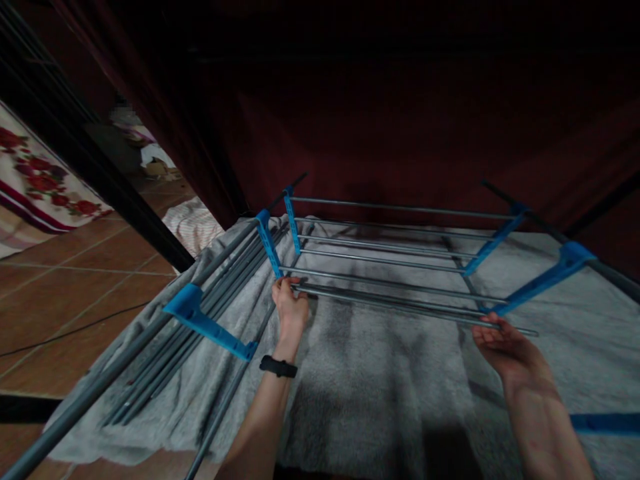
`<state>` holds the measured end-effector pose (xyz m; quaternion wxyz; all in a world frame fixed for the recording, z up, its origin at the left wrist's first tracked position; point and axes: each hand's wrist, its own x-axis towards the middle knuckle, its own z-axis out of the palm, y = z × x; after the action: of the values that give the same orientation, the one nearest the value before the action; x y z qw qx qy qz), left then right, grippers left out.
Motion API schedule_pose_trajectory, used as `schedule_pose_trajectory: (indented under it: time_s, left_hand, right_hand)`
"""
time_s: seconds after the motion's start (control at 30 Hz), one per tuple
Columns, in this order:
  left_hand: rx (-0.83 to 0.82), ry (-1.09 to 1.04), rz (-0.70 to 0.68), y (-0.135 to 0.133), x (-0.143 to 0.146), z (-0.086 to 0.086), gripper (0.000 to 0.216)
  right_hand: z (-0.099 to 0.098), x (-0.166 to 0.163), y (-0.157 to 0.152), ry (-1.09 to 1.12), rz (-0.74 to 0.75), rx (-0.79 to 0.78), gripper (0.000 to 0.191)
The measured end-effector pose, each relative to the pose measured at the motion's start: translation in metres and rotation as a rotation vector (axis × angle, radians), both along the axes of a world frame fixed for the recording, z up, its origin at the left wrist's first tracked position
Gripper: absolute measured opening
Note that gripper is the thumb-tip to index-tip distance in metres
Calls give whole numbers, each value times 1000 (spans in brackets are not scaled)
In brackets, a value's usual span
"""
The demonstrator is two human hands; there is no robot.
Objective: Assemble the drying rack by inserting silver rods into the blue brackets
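Observation:
A clothes drying rack with grey metal rods [390,283] and blue plastic brackets [270,247] lies over a grey fluffy blanket [380,373]. My left hand [290,307], a black band on its wrist, pinches the left end of a loose grey rod [400,305] beside the blue bracket. My right hand [500,343] is palm up, with curled fingers holding the right part of the same rod near another blue bracket [545,280].
A bundle of loose grey rods [200,327] and one blue bracket [205,323] lie at the left on the blanket. Brown floor tiles [65,280] spread to the left, with a flowered cloth [45,180] beyond. A dark red curtain [400,113] hangs behind.

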<state>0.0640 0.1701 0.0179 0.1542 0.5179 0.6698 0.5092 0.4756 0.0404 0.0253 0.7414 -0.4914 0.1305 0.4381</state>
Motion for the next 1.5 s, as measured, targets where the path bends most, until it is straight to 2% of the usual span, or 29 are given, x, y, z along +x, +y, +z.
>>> schedule_pose_trajectory:
  time_s: [0.23, 0.43, 0.6, 0.73, 1.03, 1.23, 1.5]
  left_hand:
    - [127, -358, 37, 11, -5, -8, 28]
    - [135, -808, 24, 11, -2, 0, 25]
    - [255, -951, 57, 11, 0, 7, 35]
    - [213, -1086, 90, 13, 0, 5, 36]
    - [111, -1079, 50, 7, 0, 6, 39]
    - [81, -1083, 69, 3, 4, 11, 39]
    - [37, -1067, 95, 4, 7, 8, 35]
  right_hand:
    - [1, -3, 3, -47, 12, 24, 24]
    - [6, -12, 3, -56, 38, 77, 21]
    - [9, -18, 5, -33, 26, 58, 21]
    - [12, -23, 7, -24, 38, 50, 21]
    - [15, -28, 8, 6, 8, 39, 21]
    - [12, -28, 8, 3, -6, 47, 23]
    - [9, -26, 9, 13, -39, 49, 23]
